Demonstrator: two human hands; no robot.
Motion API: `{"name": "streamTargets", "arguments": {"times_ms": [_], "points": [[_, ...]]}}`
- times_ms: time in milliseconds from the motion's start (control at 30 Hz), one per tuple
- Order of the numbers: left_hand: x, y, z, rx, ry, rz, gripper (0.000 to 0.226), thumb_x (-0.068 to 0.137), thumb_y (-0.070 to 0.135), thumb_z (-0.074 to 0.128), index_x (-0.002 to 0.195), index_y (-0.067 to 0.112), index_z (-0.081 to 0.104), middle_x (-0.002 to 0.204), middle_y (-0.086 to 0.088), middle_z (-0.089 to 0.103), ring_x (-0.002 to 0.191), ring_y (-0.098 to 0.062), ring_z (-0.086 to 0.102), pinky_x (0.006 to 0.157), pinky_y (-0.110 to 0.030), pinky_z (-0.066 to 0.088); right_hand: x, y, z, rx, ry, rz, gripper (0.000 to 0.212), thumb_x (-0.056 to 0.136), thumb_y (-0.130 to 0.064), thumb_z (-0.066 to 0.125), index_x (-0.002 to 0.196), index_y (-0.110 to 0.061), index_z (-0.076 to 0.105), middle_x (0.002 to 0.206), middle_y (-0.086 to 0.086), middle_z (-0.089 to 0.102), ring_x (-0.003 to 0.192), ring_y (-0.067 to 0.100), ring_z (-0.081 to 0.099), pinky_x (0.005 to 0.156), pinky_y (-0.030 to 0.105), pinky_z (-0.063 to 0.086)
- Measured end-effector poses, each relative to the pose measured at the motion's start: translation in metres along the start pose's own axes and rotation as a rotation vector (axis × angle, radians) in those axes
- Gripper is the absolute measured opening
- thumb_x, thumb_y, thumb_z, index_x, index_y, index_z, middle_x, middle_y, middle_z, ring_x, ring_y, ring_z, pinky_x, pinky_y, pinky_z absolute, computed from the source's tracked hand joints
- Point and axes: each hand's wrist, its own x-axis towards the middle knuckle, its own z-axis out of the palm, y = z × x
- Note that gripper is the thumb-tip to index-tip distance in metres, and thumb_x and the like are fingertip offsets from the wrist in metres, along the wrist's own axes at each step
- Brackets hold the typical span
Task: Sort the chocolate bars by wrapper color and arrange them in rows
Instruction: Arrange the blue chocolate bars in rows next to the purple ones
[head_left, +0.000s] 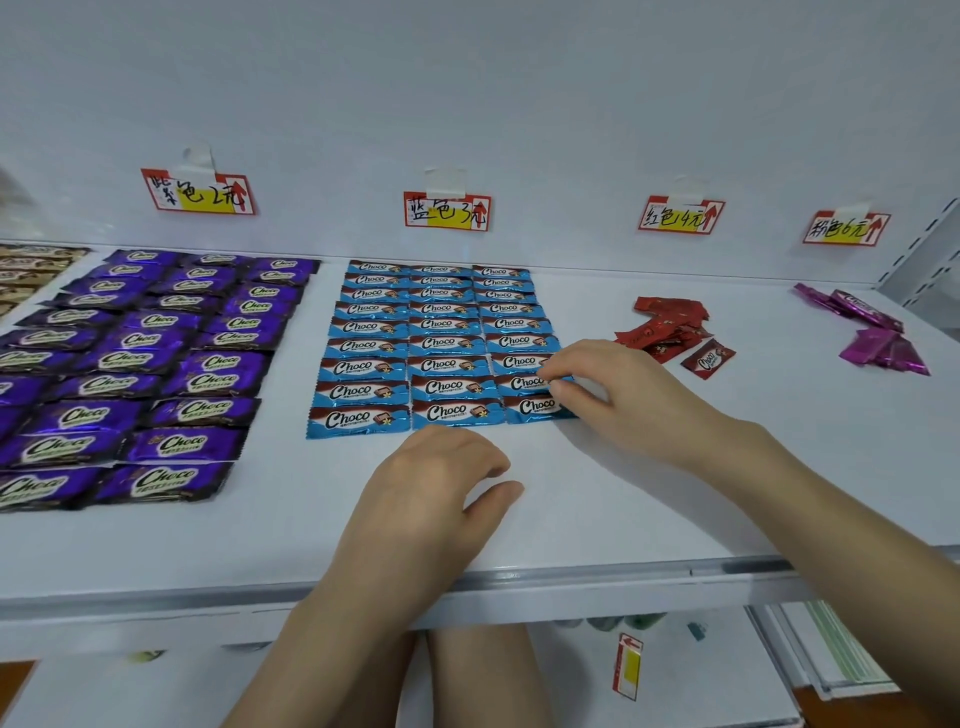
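— Where do we find the blue Choco bars (441, 343)?

— We see them lying flat and face up in three columns on the white shelf (623, 493), directly below the blue price tag (447, 210) taped to the back wall. Neighbouring bars touch or slightly overlap.

— And the right hand (613, 395)?

— We find it at the right edge of that blue grid, near the front. Its fingertips (548, 371) are drawn together, pinching the right end of one blue bar (524, 383), the second from the front in the right column. The hand hides that end of the wrapper, so we cannot tell how much of it is caught.

— The left hand (431, 483)?

— It rests on the shelf just in front of the blue grid, below the middle column. Its fingers are loosely curled, the thumb stands a little apart, and we see nothing held in it.

— What lies around the blue grid?

— To its left, across a bare strip of shelf, we see purple Choco bars (156, 343) in rows. Beyond those, brown bars (31, 270) are cut off by the picture's edge. To the right of the grid sits a loose heap of red bars (670, 327), with a single red bar (707, 358) face up at the heap's near side. Well to the right of the grid, pink bars (872, 332) lie in untidy piles near the shelf's end.
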Motion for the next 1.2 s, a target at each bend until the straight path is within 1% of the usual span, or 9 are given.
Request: {"name": "streamTargets", "arguments": {"times_ms": [133,267,533,633,733,833,1000,1133,1200], "points": [[-0.001,-0.001,0.0,-0.006,0.021,0.004,0.037,0.093,0.048,0.041,0.125,0.033,0.054,0.129,0.022,0.051,0.118,0.003,0.038,0.084,-0.003,0.017,0.005,-0.001,0.005,-0.111,-0.073,-0.029,0.03,0.096,-0.025,0.042,0.113,-0.011,0.062,0.116,0.002,0.062,0.104,0.009,0.048,0.082,0.021,0.037],[0.0,0.0,0.0,0.008,0.01,0.0,0.038,0.094,0.048,0.04,0.126,0.034,0.054,0.13,0.022,0.05,0.119,0.004,0.038,0.085,-0.003,0.017,0.006,-0.003,0.006,-0.121,-0.082,-0.018,0.032,0.097,-0.029,0.041,0.116,-0.014,0.061,0.117,0.001,0.06,0.105,0.006,0.045,0.084,0.024,0.041],[-0.001,-0.001,-0.001,0.006,-0.002,0.004,0.037,0.094,0.048,0.04,0.126,0.034,0.053,0.129,0.022,0.051,0.118,0.003,0.037,0.087,-0.004,0.02,0.006,-0.002,0.007,-0.131,-0.084,-0.032,0.033,0.096,-0.03,0.041,0.12,-0.015,0.06,0.12,0.0,0.058,0.107,0.004,0.043,0.083,0.021,0.039],[-0.001,-0.002,-0.001,-0.021,0.044,0.036,0.036,0.094,0.046,0.042,0.123,0.031,0.056,0.126,0.019,0.054,0.117,0.001,0.04,0.085,-0.005,0.021,0.006,-0.001,0.008,-0.12,-0.07,-0.038,0.033,0.096,-0.03,0.042,0.118,-0.014,0.061,0.119,0.0,0.059,0.106,0.005,0.044,0.083,0.021,0.039],[0.0,-0.001,-0.002,0.006,0.042,0.038,0.024,0.092,0.037,0.053,0.103,0.022,0.069,0.104,0.011,0.067,0.1,-0.009,0.057,0.082,-0.015,0.036,0.005,-0.002,0.008,-0.096,-0.038,-0.024,0.032,0.095,-0.029,0.045,0.117,-0.012,0.061,0.118,0.003,0.06,0.107,0.009,0.046,0.084,0.022,0.039],[-0.002,-0.003,0.003,0.024,0.106,0.086,0.019,0.077,0.034,0.06,0.077,0.018,0.071,0.075,0.006,0.069,0.071,-0.014,0.064,0.061,-0.02,0.046,0.002,0.001,0.003,-0.068,0.015,0.014,0.031,0.094,-0.025,0.048,0.117,-0.009,0.06,0.119,0.007,0.059,0.108,0.017,0.05,0.091,0.027,0.039],[-0.004,-0.001,-0.001,0.072,0.073,0.148,0.019,0.081,0.029,0.058,0.077,0.014,0.068,0.074,0.001,0.066,0.069,-0.018,0.061,0.062,-0.023,0.048,-0.013,0.02,-0.007,-0.095,0.083,0.116,0.029,0.094,-0.019,0.049,0.116,-0.005,0.06,0.123,0.008,0.058,0.115,0.019,0.047,0.084,0.011,0.023],[0.014,0.02,0.002,0.103,0.079,0.238,0.037,0.085,0.033,0.043,0.077,0.008,0.069,0.075,-0.005,0.067,0.069,-0.025,0.063,0.056,-0.032,0.054,-0.029,0.046,-0.024,-0.073,0.156,0.166,0.021,0.092,-0.015,0.052,0.108,-0.008,0.065,0.113,0.003,0.063,0.104,0.013,0.051,0.077,0.008,0.027],[0.037,0.041,0.008,0.1,0.097,0.283,0.042,0.084,0.031,0.039,0.076,0.003,0.068,0.075,-0.01,0.066,0.067,-0.029,0.063,0.054,-0.037,0.054,-0.032,0.066,-0.036,-0.059,0.173,0.222,0.021,0.092,-0.009,0.05,0.106,-0.004,0.065,0.109,0.007,0.064,0.098,0.013,0.05,0.073,0.01,0.029]]}}
